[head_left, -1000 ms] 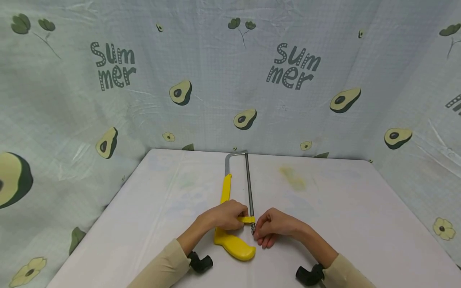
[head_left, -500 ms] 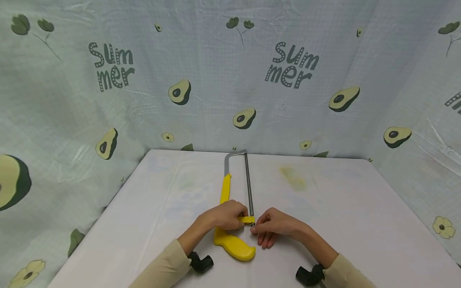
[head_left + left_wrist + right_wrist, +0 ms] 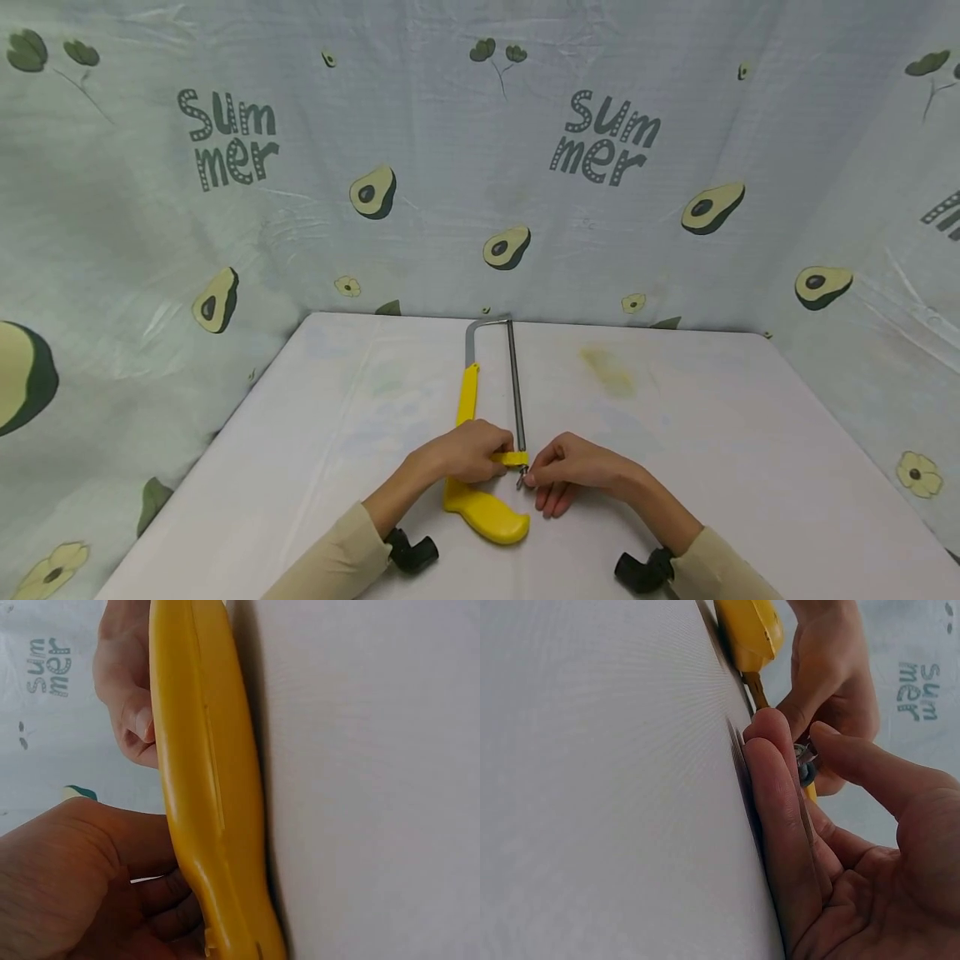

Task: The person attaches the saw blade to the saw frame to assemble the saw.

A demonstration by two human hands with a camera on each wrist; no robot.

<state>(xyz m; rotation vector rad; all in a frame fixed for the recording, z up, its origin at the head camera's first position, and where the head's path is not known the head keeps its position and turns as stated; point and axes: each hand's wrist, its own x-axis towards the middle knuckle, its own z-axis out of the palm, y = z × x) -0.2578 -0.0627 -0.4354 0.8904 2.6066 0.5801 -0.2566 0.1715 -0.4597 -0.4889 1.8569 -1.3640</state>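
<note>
A hacksaw with a yellow handle point(image 3: 491, 517) lies on the white table, its grey bow at the far end. Its dark blade point(image 3: 516, 383) runs along the right side down to a yellow end piece point(image 3: 512, 458). My left hand point(image 3: 472, 450) grips the frame by that end piece; the handle hides part of its fingers in the left wrist view. Just below the end piece is a small metal wing nut point(image 3: 522, 477). My right hand point(image 3: 573, 467) has thumb and fingertips at the wing nut point(image 3: 804, 755), pinching it; its other fingers rest near the tabletop.
A pale cloth with printed avocados point(image 3: 506, 248) and lettering hangs behind the table and at both sides. Black wrist mounts point(image 3: 412, 552) sit on both forearms. The tabletop point(image 3: 675, 433) has a faint yellowish stain point(image 3: 607, 372).
My right thumb and fingertips have shifted slightly about the wing nut, which now shows at a different angle. The left hand stays on the frame; the view has shifted a little.
</note>
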